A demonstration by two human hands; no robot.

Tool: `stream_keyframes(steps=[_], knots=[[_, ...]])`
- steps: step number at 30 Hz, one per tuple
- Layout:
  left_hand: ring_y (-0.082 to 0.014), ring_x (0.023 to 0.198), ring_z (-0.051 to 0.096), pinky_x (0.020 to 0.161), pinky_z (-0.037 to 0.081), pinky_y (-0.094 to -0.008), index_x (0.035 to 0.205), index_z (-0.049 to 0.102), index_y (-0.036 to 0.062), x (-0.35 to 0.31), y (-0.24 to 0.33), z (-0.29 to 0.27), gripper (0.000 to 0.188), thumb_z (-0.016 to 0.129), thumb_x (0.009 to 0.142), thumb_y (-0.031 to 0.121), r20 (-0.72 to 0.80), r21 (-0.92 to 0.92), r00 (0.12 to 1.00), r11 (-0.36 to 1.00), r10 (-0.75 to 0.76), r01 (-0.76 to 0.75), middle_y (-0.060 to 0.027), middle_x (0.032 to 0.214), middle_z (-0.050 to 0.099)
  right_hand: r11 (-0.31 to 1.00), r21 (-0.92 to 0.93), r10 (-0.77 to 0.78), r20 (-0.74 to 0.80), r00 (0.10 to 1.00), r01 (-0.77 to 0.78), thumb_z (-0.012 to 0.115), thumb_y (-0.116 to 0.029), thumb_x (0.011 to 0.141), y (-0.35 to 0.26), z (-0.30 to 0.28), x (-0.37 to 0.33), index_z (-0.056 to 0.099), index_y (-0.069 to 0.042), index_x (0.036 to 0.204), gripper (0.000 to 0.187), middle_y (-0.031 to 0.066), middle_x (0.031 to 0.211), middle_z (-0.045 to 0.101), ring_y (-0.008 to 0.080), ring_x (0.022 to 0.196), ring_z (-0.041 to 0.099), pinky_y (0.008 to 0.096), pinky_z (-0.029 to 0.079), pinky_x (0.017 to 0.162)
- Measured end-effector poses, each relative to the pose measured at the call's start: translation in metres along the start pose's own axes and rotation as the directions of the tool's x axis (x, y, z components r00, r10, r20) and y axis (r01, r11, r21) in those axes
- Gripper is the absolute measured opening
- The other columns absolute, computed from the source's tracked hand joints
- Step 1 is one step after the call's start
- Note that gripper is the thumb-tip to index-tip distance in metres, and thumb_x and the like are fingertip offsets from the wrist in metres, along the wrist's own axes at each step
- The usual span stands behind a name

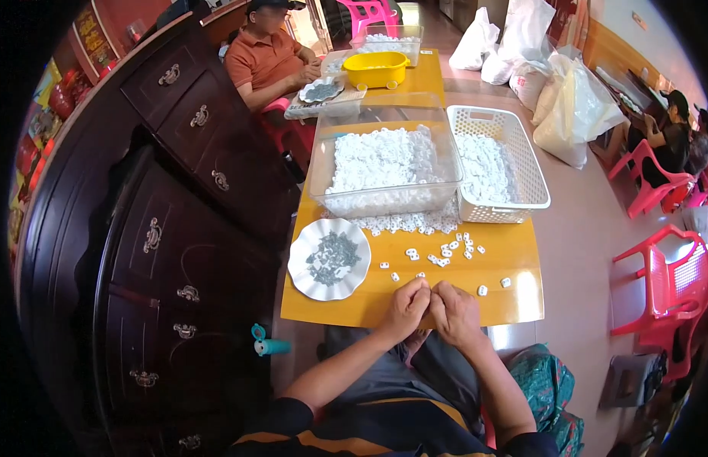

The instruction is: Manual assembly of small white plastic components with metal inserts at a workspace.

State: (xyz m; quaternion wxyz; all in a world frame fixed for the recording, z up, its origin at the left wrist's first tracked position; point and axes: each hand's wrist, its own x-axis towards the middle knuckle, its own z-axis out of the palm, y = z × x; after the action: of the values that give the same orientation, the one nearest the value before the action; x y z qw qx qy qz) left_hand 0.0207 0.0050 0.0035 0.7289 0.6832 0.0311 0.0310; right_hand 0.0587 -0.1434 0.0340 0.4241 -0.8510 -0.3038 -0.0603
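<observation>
My left hand (407, 309) and my right hand (456, 314) meet at the near edge of the yellow-brown table (339, 306). Both are closed, fingers curled and thumbs nearly touching; whatever they pinch is hidden. Just beyond them lie loose small white plastic pieces with dark holes (443, 262). To the left, a white scalloped plate (301, 279) carries small grey pieces (333, 257). A clear plastic bin (384, 199) heaped with white pieces (381, 161) stands farther back. Beside it on the right is a white perforated basket (527, 164), also holding white pieces.
A dark wooden cabinet (190, 251) lines the left side. Across the table's far end sit a person in an orange shirt (259, 57), a yellow tub (375, 74) and another clear bin (413, 44). White sacks (575, 114), pink chairs (670, 278) and green bags (543, 381) stand at right.
</observation>
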Motion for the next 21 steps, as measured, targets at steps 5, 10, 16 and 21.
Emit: stream_keyframes(steps=[5, 10, 16, 21], knots=[[-0.015, 0.066, 0.049, 0.061, 0.042, -0.0331, 0.088, 0.053, 0.0005, 0.009, -0.007, 0.005, 0.019, 0.051, 0.103, 0.013, -0.133, 0.008, 0.991, 1.0, 0.026, -0.025, -0.0082, 0.073, 0.05, 1.0, 0.003, 0.019, -0.082, 0.996, -0.019, 0.059, -0.015, 0.098, -0.003, 0.006, 0.009, 0.058, -0.004, 0.086, 0.016, 0.02, 0.073, 0.064, 0.0412, 0.068, 0.064, 0.0483, 0.051, 0.062], [-0.0203, 0.064, 0.056, 0.06, 0.045, -0.0358, 0.089, 0.054, 0.0004, 0.006, 0.001, 0.002, 0.014, 0.054, 0.101, 0.01, -0.118, 0.204, 0.971, 0.962, 0.206, -0.18, -0.0142, 0.073, 0.055, 0.973, 0.188, 0.156, -0.087, 0.984, -0.138, 0.056, -0.015, 0.101, -0.003, 0.01, 0.008, 0.064, -0.002, 0.085, 0.022, 0.0168, 0.069, 0.064, 0.0337, 0.06, 0.064, 0.04, 0.05, 0.059], [-0.0356, 0.06, 0.063, 0.055, 0.047, -0.0407, 0.089, 0.054, 0.0013, -0.002, 0.016, 0.005, 0.012, 0.058, 0.097, 0.009, -0.085, 0.343, 0.933, 0.89, 0.349, -0.301, -0.0177, 0.069, 0.057, 0.7, 0.603, 0.394, 0.121, 0.911, -0.382, 0.054, -0.022, 0.105, 0.004, 0.013, 0.004, 0.062, 0.0, 0.087, 0.029, 0.0059, 0.064, 0.057, 0.012, 0.06, 0.056, 0.0317, 0.046, 0.056], [-0.0448, 0.069, 0.064, 0.058, 0.049, -0.0469, 0.091, 0.055, 0.0032, 0.014, 0.013, 0.01, 0.012, 0.058, 0.099, 0.012, -0.108, 0.415, 0.912, 0.852, 0.396, -0.32, -0.0226, 0.073, 0.059, 0.825, 0.49, 0.342, -0.038, 0.939, -0.281, 0.056, -0.023, 0.105, 0.031, 0.026, 0.007, 0.059, 0.001, 0.088, 0.029, 0.0135, 0.068, 0.056, 0.0211, 0.064, 0.058, 0.0379, 0.047, 0.059]])
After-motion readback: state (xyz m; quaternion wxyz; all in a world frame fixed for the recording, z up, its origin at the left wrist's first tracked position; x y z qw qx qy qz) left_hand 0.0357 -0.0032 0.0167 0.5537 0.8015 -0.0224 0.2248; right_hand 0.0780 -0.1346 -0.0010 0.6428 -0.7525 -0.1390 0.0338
